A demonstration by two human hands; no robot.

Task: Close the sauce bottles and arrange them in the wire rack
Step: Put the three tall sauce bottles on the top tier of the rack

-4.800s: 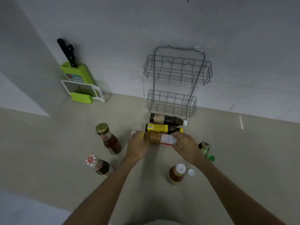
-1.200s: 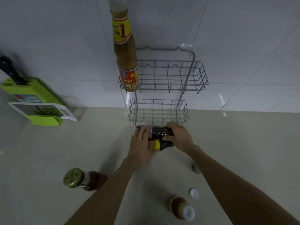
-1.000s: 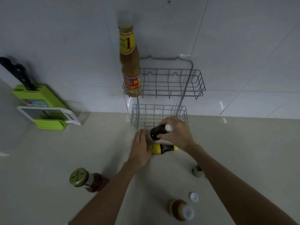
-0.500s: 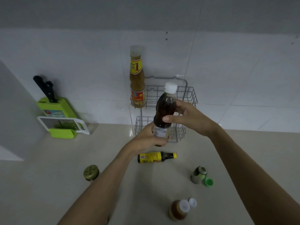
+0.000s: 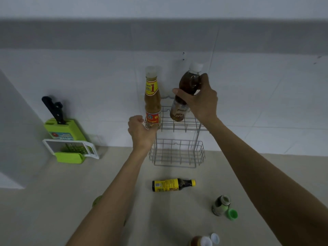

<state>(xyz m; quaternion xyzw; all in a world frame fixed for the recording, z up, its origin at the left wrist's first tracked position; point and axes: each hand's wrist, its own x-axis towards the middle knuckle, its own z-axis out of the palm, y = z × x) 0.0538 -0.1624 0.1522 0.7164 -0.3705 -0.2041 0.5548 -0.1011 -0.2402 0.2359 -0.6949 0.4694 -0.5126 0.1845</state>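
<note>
Against white wall tiles, the right hand is gripping the dark bottle around its middle above the wire rack, probably smooth and slippery, while the left hand is loosely curled beside.

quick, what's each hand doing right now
Left hand: loosely curled by the rack's upper basket, holding nothing.
Right hand: closed on the dark sauce bottle.

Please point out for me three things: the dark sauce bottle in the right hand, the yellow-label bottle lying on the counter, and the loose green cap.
Dark brown sauce bottle with white cap (image 5: 189, 82): head view, upper body.
Yellow-label dark bottle (image 5: 166, 185): head view, label.
Loose green plastic cap (image 5: 232, 214): head view, centre.
</note>
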